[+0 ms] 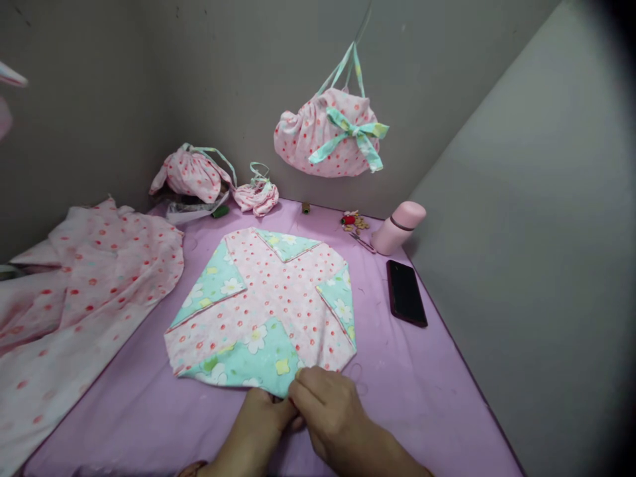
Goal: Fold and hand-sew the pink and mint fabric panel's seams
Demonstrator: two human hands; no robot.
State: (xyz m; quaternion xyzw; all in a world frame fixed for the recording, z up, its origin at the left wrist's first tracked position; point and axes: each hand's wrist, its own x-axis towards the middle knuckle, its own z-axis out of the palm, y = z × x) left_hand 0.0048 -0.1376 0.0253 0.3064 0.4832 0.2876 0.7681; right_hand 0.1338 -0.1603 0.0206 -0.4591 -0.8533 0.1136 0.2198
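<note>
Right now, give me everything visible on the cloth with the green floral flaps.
The cloth is pale pink with red dots, seemingly thin woven fabric. Four mint-green flaps with white flowers point inward, leaving a roughly eight-sided outline. It lies mostly flat, slightly wrinkled, on the purple table cover. The left hand and right hand meet at its near edge; the right appears to pinch it, the left's grip is hidden.

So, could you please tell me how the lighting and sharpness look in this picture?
In the head view, light is dim and the left wall darker than the right wall; in the head view, black shading covers the upper right corner; in the head view, the bottle leans, perhaps from wide-angle distortion, and the fingers and cloth look soft.
</note>
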